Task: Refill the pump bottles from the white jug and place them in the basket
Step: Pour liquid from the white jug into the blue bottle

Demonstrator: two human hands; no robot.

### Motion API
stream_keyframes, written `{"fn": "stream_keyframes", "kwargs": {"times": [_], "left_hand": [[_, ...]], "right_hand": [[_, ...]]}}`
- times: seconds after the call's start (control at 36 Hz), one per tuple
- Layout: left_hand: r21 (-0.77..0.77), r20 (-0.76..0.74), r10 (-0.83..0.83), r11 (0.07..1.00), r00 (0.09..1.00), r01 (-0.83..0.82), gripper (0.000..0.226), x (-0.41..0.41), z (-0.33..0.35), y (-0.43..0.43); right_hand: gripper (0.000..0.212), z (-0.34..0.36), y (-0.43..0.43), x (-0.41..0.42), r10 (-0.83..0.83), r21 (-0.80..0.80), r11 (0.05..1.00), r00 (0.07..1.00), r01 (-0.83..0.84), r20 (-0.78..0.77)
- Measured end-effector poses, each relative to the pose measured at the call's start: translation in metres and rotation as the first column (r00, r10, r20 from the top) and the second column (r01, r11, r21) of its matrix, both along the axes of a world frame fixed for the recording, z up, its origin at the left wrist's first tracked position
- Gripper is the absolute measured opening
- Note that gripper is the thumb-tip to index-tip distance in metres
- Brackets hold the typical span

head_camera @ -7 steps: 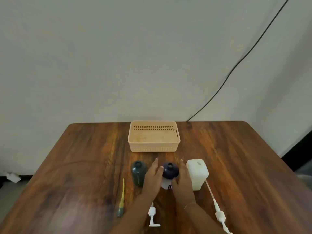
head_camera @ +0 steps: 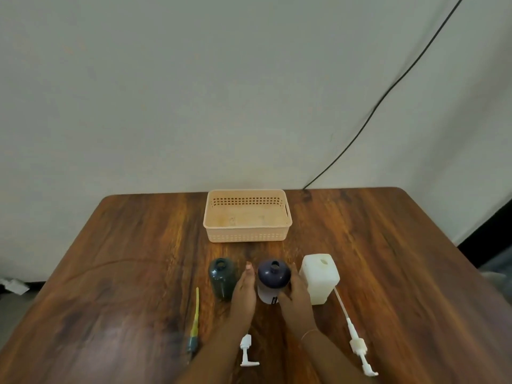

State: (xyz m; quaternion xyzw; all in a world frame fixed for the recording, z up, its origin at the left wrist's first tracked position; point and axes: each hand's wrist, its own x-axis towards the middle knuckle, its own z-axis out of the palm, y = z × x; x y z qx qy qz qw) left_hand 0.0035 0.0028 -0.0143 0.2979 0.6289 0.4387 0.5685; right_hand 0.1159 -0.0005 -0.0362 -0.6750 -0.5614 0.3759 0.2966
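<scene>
A navy pump bottle (head_camera: pixel 273 275) with a white lower half stands open-topped on the wooden table (head_camera: pixel 388 259). My right hand (head_camera: pixel 295 296) curls around its right side, thumb across the front. My left hand (head_camera: pixel 245 293) is flat with fingers straight, just left of the bottle, with a small gap between them. A dark green bottle (head_camera: pixel 221 278), also without a pump, stands left of that hand. The white jug (head_camera: pixel 320 278), its cap off, stands right of my right hand. The empty peach basket (head_camera: pixel 246 236) sits behind them.
Three pump heads lie near the front edge: a green one with a yellow tube (head_camera: pixel 195 322), a short white one (head_camera: pixel 246 350) between my forearms, and a long white one (head_camera: pixel 357 345) at the right. A black cable (head_camera: pixel 388 92) runs down the wall.
My left hand has eased slightly left, off the navy bottle's side. My right hand stays against it.
</scene>
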Motion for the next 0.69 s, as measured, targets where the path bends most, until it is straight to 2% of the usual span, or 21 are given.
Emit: {"fn": "stream_keyframes", "kwargs": {"times": [0.22, 0.33, 0.39, 0.53, 0.61, 0.69], "left_hand": [[-0.025, 0.263, 0.008, 1.0, 0.965, -0.001, 0.057, 0.003, -0.012, 0.001], [0.006, 0.203, -0.047, 0.999, 0.978, 0.047, 0.054, 0.001, -0.012, -0.009], [0.019, 0.231, -0.066, 0.998, 0.971, 0.063, 0.068, 0.002, -0.01, -0.015], [-0.073, 0.379, -0.02, 0.996, 0.925, 0.052, 0.067, 0.003, -0.02, -0.029], [-0.135, 0.394, 0.01, 0.99, 0.919, 0.047, 0.069, 0.006, -0.023, -0.037], [-0.117, 0.352, -0.082, 0.985, 0.933, 0.13, 0.077, 0.004, -0.023, -0.052]], "right_hand": [[0.055, 0.004, -0.002, 0.0, -0.02, -0.035, 0.999, 0.997, 0.018, -0.074], [0.053, 0.011, -0.012, 0.003, -0.012, -0.022, 1.0, 0.983, 0.008, -0.184], [0.051, 0.011, -0.02, 0.006, -0.013, -0.012, 1.0, 0.977, 0.011, -0.211], [0.05, 0.008, -0.049, 0.011, -0.037, -0.046, 0.999, 0.978, 0.028, -0.205], [0.048, 0.002, -0.062, 0.015, -0.033, -0.105, 0.994, 0.988, 0.017, -0.15], [0.046, 0.002, -0.078, 0.02, 0.001, -0.107, 0.994, 0.976, -0.024, -0.216]]}}
